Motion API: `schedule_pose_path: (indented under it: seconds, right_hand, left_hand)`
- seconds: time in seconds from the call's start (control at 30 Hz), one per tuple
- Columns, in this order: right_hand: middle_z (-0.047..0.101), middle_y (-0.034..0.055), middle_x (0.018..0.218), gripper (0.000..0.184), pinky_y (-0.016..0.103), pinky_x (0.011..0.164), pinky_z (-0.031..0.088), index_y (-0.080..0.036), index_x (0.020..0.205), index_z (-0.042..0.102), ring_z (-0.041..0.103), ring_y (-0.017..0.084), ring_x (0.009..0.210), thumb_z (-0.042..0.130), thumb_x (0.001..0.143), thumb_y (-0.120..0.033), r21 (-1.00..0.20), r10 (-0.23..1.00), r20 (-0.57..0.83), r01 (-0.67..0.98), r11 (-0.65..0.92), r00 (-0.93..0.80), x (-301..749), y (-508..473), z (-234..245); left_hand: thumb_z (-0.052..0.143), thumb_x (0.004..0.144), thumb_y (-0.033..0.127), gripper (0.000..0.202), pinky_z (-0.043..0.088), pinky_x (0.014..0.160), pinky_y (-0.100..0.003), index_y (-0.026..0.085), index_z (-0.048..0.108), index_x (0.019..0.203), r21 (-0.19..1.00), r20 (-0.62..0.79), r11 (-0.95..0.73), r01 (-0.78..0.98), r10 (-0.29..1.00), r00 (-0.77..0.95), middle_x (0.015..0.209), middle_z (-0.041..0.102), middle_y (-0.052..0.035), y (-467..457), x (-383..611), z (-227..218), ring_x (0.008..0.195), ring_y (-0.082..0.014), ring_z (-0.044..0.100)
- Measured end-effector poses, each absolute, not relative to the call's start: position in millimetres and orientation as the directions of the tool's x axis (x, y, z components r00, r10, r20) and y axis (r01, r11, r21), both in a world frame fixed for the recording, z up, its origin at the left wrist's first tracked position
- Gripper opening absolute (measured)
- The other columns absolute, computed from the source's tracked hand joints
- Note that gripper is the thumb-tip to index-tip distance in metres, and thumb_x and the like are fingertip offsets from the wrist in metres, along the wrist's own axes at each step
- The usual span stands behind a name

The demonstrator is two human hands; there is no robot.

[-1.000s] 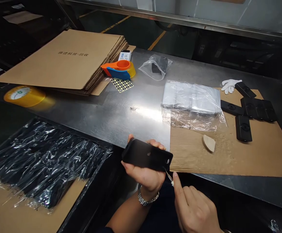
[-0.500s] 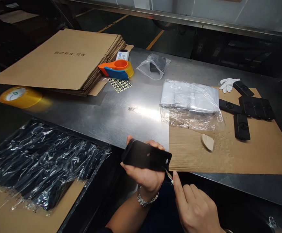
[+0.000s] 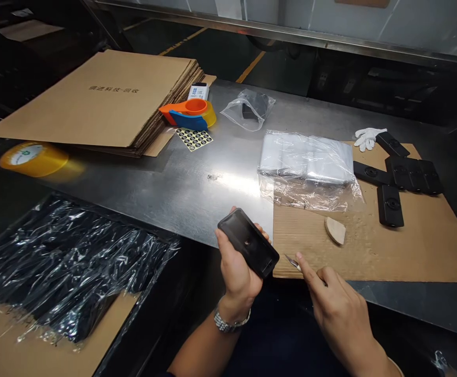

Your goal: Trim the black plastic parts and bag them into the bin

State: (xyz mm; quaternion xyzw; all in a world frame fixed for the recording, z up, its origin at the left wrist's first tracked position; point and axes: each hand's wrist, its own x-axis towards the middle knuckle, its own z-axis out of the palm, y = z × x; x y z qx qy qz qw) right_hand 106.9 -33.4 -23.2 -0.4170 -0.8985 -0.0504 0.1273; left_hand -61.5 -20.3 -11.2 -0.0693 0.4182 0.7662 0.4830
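My left hand (image 3: pixel 237 269) grips a flat black plastic part (image 3: pixel 248 242) with a small hole in its middle, held tilted just off the table's front edge. My right hand (image 3: pixel 340 309) is closed on a small metal blade (image 3: pixel 292 261), forefinger stretched along it. The blade's tip sits a little to the right of the part, over the near corner of the brown cardboard sheet (image 3: pixel 373 251). Several more black parts (image 3: pixel 399 180) lie at the sheet's far right. A small tan wedge (image 3: pixel 334 230) rests on the sheet.
A pack of clear bags (image 3: pixel 309 162) lies mid-table, a loose bag (image 3: pixel 250 110) behind it. Flat cartons (image 3: pixel 106 97), an orange-blue tape dispenser (image 3: pixel 191 114), a sticker sheet (image 3: pixel 194 139) and a yellow tape roll (image 3: pixel 34 157) sit left. A white glove (image 3: pixel 367 137) lies far right. Wrapped black parts (image 3: pixel 63 262) fill a box lower left.
My left hand has turned the black part from lying flat and wide to a steeper, end-on tilt. My right hand with the blade has pulled away from the part's edge, to the right and up.
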Motion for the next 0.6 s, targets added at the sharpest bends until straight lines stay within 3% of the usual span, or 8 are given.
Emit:
schedule_pose_path:
  seconds: [0.17, 0.6]
  right_hand:
    - [0.047, -0.0006, 0.063, 0.034, 0.024, 0.052, 0.030, -0.021, 0.125, 0.053, 0.045, 0.010, 0.054, 0.039, 0.094, -0.028, -0.116, 0.695, 0.275, 0.695, 0.710, -0.664, 108, -33, -9]
    - [0.047, -0.0007, 0.060, 0.033, 0.024, 0.049, 0.028, -0.021, 0.120, 0.057, 0.043, 0.010, 0.051, 0.038, 0.094, -0.027, -0.098, 0.678, 0.241, 0.678, 0.729, -0.695, 109, -34, -3]
  left_hand:
    - [0.033, 0.084, 0.060, 0.053, 0.049, 0.054, -0.026, 0.028, 0.049, 0.124, 0.548, -0.519, -0.128, -0.826, 0.723, -0.456, 0.065, 0.060, -0.0013, -19, -63, -7, 0.055, -0.0144, 0.059]
    - [0.030, 0.084, 0.061, 0.055, 0.049, 0.057, -0.027, 0.030, 0.042, 0.129, 0.590, -0.461, -0.125, -0.798, 0.759, -0.460, 0.067, 0.060, -0.0018, -21, -58, -5, 0.057, -0.0140, 0.058]
